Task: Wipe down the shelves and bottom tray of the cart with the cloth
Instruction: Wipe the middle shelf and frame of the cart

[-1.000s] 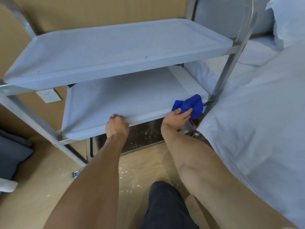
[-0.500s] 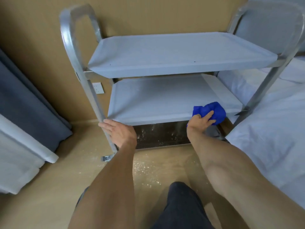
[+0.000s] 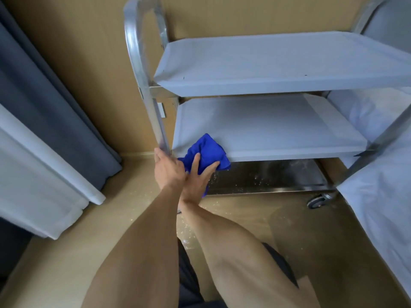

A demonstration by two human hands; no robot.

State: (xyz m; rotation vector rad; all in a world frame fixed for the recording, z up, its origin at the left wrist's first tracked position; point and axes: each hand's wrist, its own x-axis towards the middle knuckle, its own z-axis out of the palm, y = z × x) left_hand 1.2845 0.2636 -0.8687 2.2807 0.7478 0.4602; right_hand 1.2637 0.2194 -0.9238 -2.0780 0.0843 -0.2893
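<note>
The cart (image 3: 144, 70) is a shiny metal-frame thing with three levels: top shelf (image 3: 278, 61) and middle shelf (image 3: 266, 127) look pale grey-white, and the bottom tray (image 3: 266, 176) is dark steel with white specks on it. The blue cloth (image 3: 205, 152) is bunched up against the middle shelf's front left corner.

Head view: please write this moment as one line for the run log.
right hand presses cloth on middle shelf front-left edge | left hand on cart post | bottom tray speckled
</note>
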